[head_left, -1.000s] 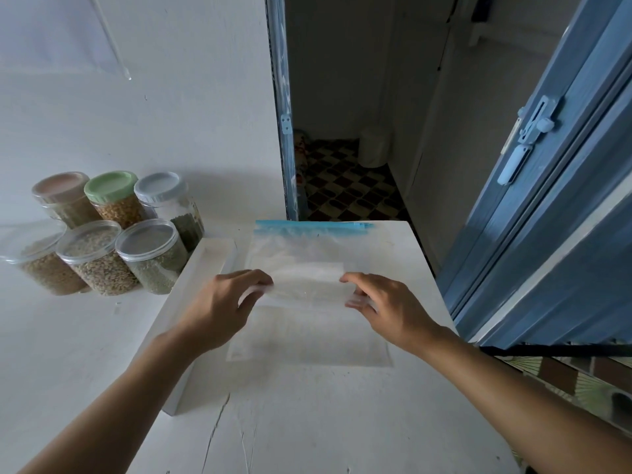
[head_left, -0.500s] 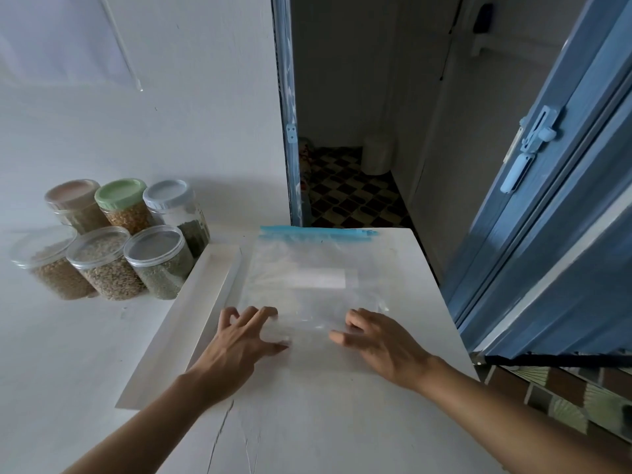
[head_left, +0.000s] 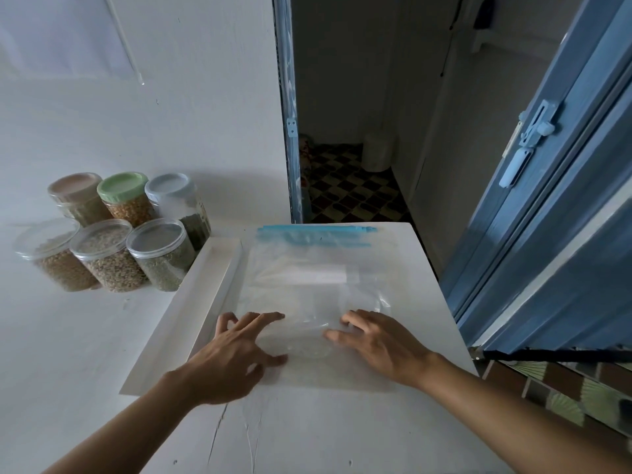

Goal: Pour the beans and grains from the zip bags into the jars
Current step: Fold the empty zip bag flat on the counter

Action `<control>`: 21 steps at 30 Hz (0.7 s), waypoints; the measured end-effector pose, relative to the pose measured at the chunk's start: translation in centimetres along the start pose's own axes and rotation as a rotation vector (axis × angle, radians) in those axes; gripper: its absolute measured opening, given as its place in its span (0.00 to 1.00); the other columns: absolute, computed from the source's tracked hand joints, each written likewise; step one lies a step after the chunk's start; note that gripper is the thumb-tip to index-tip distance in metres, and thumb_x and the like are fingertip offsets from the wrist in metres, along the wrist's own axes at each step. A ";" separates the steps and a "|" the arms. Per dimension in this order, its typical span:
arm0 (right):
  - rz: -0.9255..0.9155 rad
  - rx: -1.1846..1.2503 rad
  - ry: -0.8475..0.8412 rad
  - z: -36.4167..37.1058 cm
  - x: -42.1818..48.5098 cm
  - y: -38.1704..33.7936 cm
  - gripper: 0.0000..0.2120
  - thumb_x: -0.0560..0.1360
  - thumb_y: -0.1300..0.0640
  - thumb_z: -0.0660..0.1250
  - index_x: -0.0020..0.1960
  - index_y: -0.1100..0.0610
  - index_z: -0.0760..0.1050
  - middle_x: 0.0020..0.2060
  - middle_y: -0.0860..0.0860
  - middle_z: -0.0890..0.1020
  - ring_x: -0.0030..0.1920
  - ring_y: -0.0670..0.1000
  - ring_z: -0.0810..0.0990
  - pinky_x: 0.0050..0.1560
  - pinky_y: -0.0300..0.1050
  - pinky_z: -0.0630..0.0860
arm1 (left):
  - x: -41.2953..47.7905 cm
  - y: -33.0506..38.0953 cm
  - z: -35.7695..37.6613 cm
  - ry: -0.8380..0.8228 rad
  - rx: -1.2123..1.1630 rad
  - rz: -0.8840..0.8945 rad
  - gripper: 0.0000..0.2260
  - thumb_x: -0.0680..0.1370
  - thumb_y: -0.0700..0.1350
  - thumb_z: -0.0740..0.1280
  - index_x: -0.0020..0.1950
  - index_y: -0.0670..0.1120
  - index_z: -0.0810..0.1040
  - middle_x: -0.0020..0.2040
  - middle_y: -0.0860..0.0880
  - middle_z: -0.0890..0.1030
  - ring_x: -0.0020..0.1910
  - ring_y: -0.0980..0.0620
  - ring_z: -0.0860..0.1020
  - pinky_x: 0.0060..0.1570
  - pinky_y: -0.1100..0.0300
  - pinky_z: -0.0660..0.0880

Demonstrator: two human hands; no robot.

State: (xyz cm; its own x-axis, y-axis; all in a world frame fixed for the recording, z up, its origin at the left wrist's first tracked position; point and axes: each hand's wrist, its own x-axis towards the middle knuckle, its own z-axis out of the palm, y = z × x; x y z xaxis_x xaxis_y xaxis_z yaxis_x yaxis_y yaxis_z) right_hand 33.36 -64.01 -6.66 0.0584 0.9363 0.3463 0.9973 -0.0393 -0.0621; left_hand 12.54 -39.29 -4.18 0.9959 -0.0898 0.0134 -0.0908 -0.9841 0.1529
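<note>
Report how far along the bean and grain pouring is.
Done: six jars stand lidded by the wall, each holding beans or grains. The zip bag on the table looks empty and lies flat, its blue zip on the far side. In hand: the left hand and right hand press its near part down. Left: no full bag shows, so probably only tidying up.

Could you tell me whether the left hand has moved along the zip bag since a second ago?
Yes. The left hand has slid toward the person, farther from the table's far edge, along the zip bag.
</note>
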 end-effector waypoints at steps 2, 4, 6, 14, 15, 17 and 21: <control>0.024 0.040 0.007 0.3 -0.4 -0.3 0.26 0.74 0.65 0.58 0.70 0.49 0.69 0.46 0.52 0.76 0.39 0.54 0.76 0.37 0.46 0.76 | -0.6 0.2 0.4 0.048 0.032 0.017 0.18 0.78 0.57 0.65 0.68 0.69 0.76 0.81 0.52 0.60 0.76 0.53 0.61 0.69 0.49 0.57; 0.054 0.057 0.011 0.5 -0.8 -0.6 0.27 0.73 0.65 0.60 0.71 0.51 0.67 0.44 0.52 0.79 0.40 0.56 0.77 0.39 0.49 0.78 | -1.1 0.5 0.6 0.105 0.034 0.047 0.17 0.79 0.59 0.65 0.68 0.68 0.76 0.80 0.50 0.61 0.74 0.54 0.63 0.68 0.50 0.60; 0.071 0.068 0.022 0.6 -1.0 -0.8 0.26 0.72 0.65 0.63 0.70 0.54 0.68 0.42 0.51 0.81 0.40 0.55 0.78 0.39 0.50 0.79 | -1.5 0.6 0.7 0.167 0.006 0.088 0.14 0.80 0.60 0.64 0.65 0.68 0.78 0.80 0.50 0.63 0.70 0.58 0.61 0.67 0.53 0.62; 0.053 0.124 0.003 1.1 -0.8 -1.9 0.19 0.73 0.60 0.73 0.62 0.53 0.79 0.46 0.50 0.81 0.43 0.54 0.79 0.40 0.49 0.80 | -1.4 -0.9 2.1 0.237 0.011 0.194 0.12 0.81 0.54 0.63 0.59 0.59 0.85 0.68 0.56 0.80 0.66 0.56 0.78 0.63 0.58 0.71; 0.046 0.140 -0.027 1.0 -0.9 -1.8 0.17 0.76 0.53 0.73 0.64 0.53 0.79 0.48 0.50 0.81 0.45 0.53 0.79 0.43 0.48 0.80 | -1.4 -1.0 2.2 0.231 0.005 0.196 0.11 0.82 0.55 0.63 0.58 0.59 0.85 0.66 0.57 0.81 0.66 0.57 0.78 0.64 0.58 0.71; 0.054 0.169 -0.118 0.7 -1.3 -1.7 0.23 0.77 0.40 0.69 0.67 0.52 0.79 0.51 0.50 0.81 0.49 0.52 0.78 0.49 0.47 0.79 | -1.5 -1.0 2.4 0.216 -0.019 0.187 0.11 0.82 0.57 0.64 0.57 0.59 0.84 0.65 0.59 0.81 0.66 0.60 0.78 0.63 0.59 0.74; 0.102 0.191 -0.208 0.0 -2.1 -1.9 0.35 0.75 0.31 0.64 0.73 0.52 0.74 0.58 0.49 0.79 0.55 0.50 0.77 0.55 0.43 0.76 | -1.3 -0.5 2.0 0.183 -0.045 0.201 0.09 0.80 0.57 0.70 0.58 0.59 0.85 0.62 0.57 0.84 0.64 0.61 0.79 0.62 0.63 0.76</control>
State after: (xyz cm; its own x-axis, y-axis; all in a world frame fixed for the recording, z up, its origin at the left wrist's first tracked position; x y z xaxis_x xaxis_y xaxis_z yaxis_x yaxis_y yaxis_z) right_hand 31.34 -65.96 -7.25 0.1282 0.9831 0.1309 0.9591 -0.0893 -0.2685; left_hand 11.33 -38.98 -6.22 0.9417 -0.2494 0.2260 -0.2907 -0.9412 0.1724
